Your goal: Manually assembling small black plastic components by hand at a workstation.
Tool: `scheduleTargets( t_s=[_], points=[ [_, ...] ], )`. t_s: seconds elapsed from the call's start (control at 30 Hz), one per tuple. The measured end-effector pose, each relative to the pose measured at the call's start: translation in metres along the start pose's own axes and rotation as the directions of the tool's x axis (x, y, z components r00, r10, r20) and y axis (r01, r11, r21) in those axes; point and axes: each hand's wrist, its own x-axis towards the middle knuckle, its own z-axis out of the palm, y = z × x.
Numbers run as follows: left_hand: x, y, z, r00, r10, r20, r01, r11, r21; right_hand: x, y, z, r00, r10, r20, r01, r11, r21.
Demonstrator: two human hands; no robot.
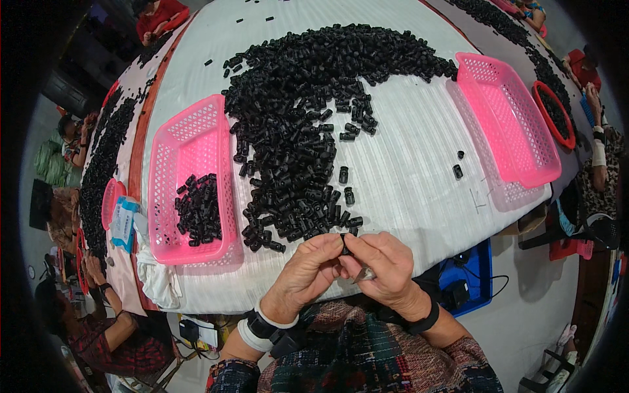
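Just off the table's near edge, my left hand [306, 270] and my right hand [385, 263] meet, fingertips pinched together on one small black cylindrical part [345, 247]. Most of that part is hidden by the fingers. A small shiny greyish thing [365, 274] shows within my right hand's curled fingers; its kind is unclear. Right beyond my hands lies a big heap of similar black cylindrical parts [288, 157], curving away to the far right. To the left, a pink perforated basket [157, 196] contains a pile of black parts [198, 213].
A second pink basket [517, 124] stands at the right, with two loose parts [458, 171] nearby. White cloth [157, 281] and a blue-white packet [123, 223] lie left. Below the right edge is a blue crate [481, 281]. Other people sit at both side tables.
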Motion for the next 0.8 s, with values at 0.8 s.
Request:
scheduleTargets(
  t_s=[0.8],
  points=[
    [0.0050, -0.0007, -0.0102, 0.993, 0.070, 0.091, -0.064, 0.995, -0.075, 0.0025, 0.0013, 0.0002, 1.000, -0.024, -0.010, 0.024, 0.999, 0.032]
  ],
)
